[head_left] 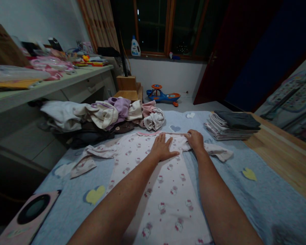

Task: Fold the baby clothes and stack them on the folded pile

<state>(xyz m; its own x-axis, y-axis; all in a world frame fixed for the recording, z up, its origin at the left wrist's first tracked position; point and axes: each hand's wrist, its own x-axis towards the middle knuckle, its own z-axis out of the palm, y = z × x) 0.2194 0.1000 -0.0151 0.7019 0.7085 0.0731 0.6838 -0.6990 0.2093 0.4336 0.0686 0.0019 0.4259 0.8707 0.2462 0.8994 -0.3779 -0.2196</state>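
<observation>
A pale pink long-sleeved shirt [165,183] with a printed cat-face pattern is spread out on the blue bed cover [102,177], its neckline at the far end. Both sleeves stretch out to the sides, the left one bent. My left hand [163,148] lies flat on the shirt just below the neckline, thumb and fingers apart. At the right shoulder seam, my right hand [195,140] has its fingers closed on the edge of the shirt. Its fingertips are partly hidden.
A heap of crumpled clothes [104,114] lies at the back left; a folded stack [229,125] sits at the right. At the lower left is a pink flat object [28,217] with a dark oval. A cluttered desk [86,80] borders the left, and a ride-on toy [165,97] stands beyond the bed.
</observation>
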